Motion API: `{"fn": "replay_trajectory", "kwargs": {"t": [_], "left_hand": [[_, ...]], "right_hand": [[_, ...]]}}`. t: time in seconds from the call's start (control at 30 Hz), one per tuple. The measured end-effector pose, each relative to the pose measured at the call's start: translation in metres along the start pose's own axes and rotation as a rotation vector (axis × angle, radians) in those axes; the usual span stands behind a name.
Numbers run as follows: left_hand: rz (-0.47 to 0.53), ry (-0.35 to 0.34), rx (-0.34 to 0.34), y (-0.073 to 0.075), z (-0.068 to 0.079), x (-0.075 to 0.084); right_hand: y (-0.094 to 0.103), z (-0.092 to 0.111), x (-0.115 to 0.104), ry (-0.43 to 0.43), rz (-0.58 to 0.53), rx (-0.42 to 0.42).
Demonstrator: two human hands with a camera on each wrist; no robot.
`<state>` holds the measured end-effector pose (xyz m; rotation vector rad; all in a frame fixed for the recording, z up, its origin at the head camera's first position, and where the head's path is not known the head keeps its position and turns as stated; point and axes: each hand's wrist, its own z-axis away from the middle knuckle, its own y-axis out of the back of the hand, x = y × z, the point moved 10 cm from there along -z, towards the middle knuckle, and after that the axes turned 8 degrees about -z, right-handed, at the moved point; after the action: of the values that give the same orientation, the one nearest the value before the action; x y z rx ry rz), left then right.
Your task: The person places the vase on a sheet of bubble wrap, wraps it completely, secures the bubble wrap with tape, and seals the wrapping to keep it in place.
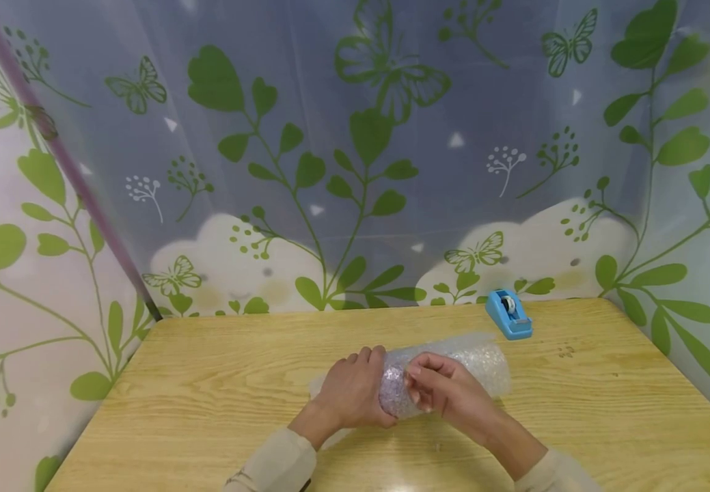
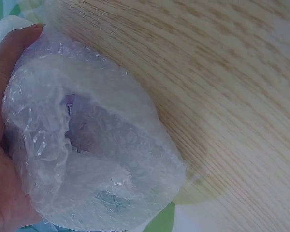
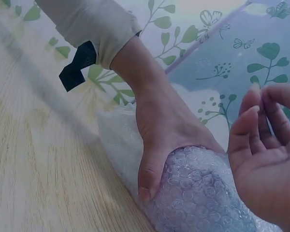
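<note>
A roll of clear bubble wrap [image 1: 478, 362] lies slanted on the table, with a purplish tint showing through its middle. My left hand [image 1: 353, 386] grips its left part, fingers over the top and thumb on the near side. Beside that grip, my right hand [image 1: 453, 393] is held at the front of the roll with fingers bent and thumb near the fingertips. Whether anything thin is between them cannot be made out, even in the right wrist view. The left wrist view shows the bubble wrap's open, folded end [image 2: 111, 116]; what is inside is mostly hidden.
A blue tape dispenser [image 1: 508, 316] stands at the table's back right, behind the roll. The wooden table [image 1: 207, 383] ends against a printed curtain [image 1: 293, 137] with leaves and butterflies, which also hangs along both sides.
</note>
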<state>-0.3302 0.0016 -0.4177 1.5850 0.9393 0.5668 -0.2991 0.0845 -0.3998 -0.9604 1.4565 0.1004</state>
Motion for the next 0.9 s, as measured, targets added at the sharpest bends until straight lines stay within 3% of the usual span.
{"fn": "replay_trajectory", "kwargs": {"t": [0.07,0.13,0.27,0.37,0.47,0.67,0.9], "left_hand": [[0.001,0.003,0.0,0.0,0.0,0.0],[0.004,0.006,-0.004,-0.001,0.0,-0.001],[0.005,0.009,-0.011,-0.002,0.0,-0.001],[0.001,0.006,-0.006,-0.002,0.0,0.0],[0.0,0.006,-0.006,-0.002,0.0,0.0],[-0.004,0.008,-0.022,-0.002,-0.001,0.001],[-0.026,-0.003,-0.016,-0.001,-0.001,0.004]], "right_hand": [[-0.007,0.001,-0.002,0.022,-0.025,-0.072],[-0.01,0.001,-0.003,0.027,-0.028,-0.092],[0.001,0.001,0.001,-0.021,0.04,0.036],[0.017,0.003,0.004,-0.071,0.15,0.192],[0.027,0.002,0.006,-0.105,0.279,0.284],[0.036,-0.004,0.007,-0.135,0.461,0.323],[0.041,-0.008,0.007,-0.156,0.519,0.329]]}}
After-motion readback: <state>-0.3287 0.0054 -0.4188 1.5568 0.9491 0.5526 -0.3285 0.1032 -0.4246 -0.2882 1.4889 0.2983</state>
